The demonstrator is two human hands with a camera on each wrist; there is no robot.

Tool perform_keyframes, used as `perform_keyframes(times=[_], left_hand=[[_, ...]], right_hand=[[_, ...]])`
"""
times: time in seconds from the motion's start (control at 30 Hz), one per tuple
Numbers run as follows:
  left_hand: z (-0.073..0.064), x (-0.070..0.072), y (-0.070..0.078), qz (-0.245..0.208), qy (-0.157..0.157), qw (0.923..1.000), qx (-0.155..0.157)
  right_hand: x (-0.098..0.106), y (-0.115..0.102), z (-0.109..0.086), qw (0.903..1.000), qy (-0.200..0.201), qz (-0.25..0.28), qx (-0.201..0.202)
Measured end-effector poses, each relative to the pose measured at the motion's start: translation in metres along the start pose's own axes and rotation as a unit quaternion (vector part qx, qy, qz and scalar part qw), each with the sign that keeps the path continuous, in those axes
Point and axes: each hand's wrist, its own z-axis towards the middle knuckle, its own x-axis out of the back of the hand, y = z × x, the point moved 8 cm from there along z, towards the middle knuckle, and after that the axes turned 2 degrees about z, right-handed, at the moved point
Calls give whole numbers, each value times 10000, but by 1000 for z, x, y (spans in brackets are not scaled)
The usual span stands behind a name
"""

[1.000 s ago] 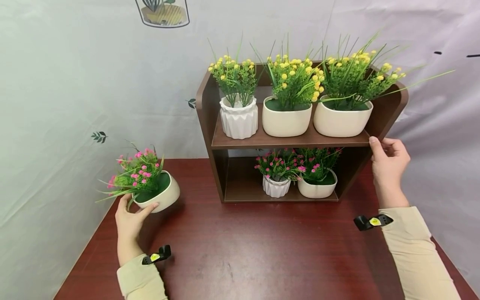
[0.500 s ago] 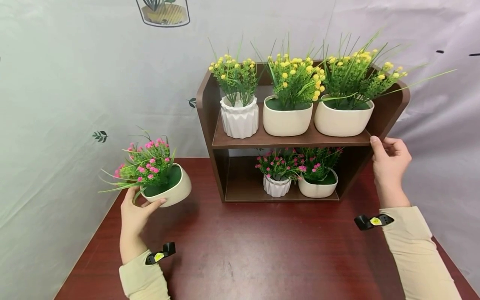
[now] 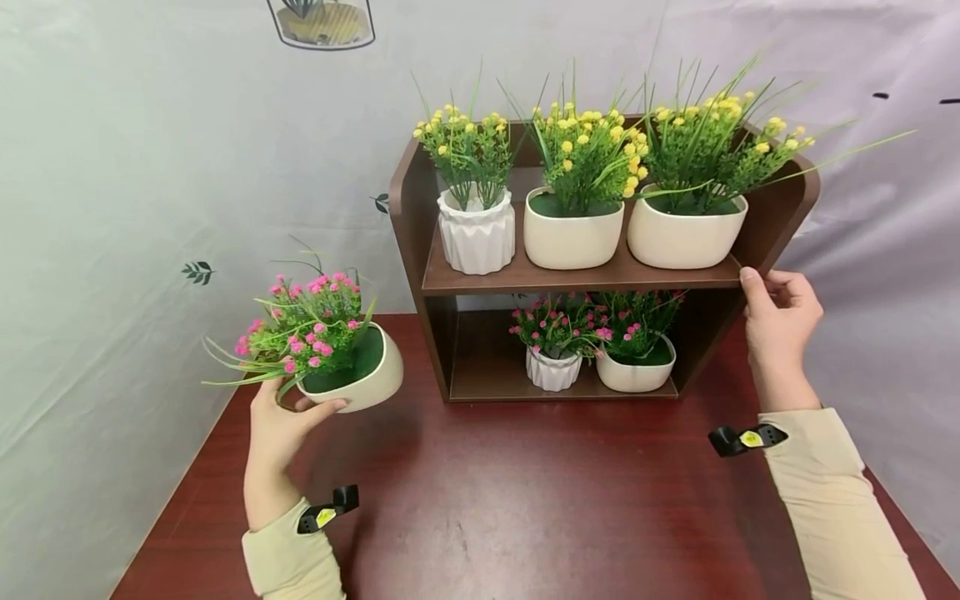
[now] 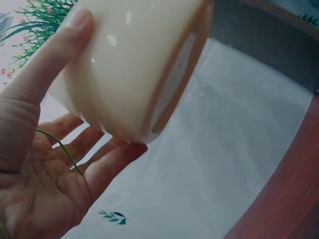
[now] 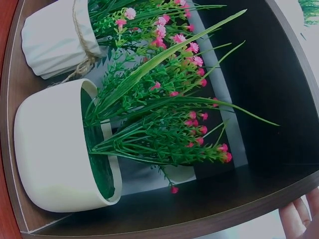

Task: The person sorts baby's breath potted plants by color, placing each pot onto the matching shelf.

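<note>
My left hand (image 3: pixel 281 429) grips a cream oval flowerpot (image 3: pixel 367 383) with pink flowers and grass, tilted to the left and held above the table. In the left wrist view the thumb (image 4: pixel 55 55) lies along one side of the pot (image 4: pixel 124 59) and the fingers support the other. On the right, my right hand (image 3: pixel 783 333) pinches the side edge of a brown two-tier shelf (image 3: pixel 585 283), thumb at the end of the upper board. The right wrist view catches only some fingertips (image 5: pixel 294 219) at the shelf's side panel.
Three pots of yellow flowers stand on the upper tier: a ribbed white pot (image 3: pixel 477 237) and two cream oval ones (image 3: pixel 573 242). Below, a small white pot (image 3: pixel 553 371) and a cream pot (image 3: pixel 636 377) carry pink flowers. A pale curtain (image 3: pixel 150 167) hangs behind the red-brown table (image 3: pixel 510 492).
My left hand has lifted the pink-flowered pot and carried it to the right, closer to the shelf. The right hand keeps its place on the shelf's edge.
</note>
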Motion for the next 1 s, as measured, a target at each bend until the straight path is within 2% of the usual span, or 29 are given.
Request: perform_keyframes(times=[0.17, 0.27, 0.47, 0.7, 1.0], left_hand=[[-1, -15, 10, -401, -340, 9982, -277], [-3, -25, 16, -426, -552, 9967, -417], [-7, -45, 23, -9, -919, 9944, -521], [-12, -73, 30, -217, -1488, 9875, -472], [-19, -110, 29, 97, -2015, 9776, -605]], right_hand=[[-1, -1, 0, 10000, -42, 11, 6], [-1, -1, 0, 10000, -48, -8, 4], [-1, -1, 0, 10000, -10, -8, 4], [-1, 0, 0, 10000, -11, -12, -2], [0, 0, 1, 10000, -10, -64, 21]])
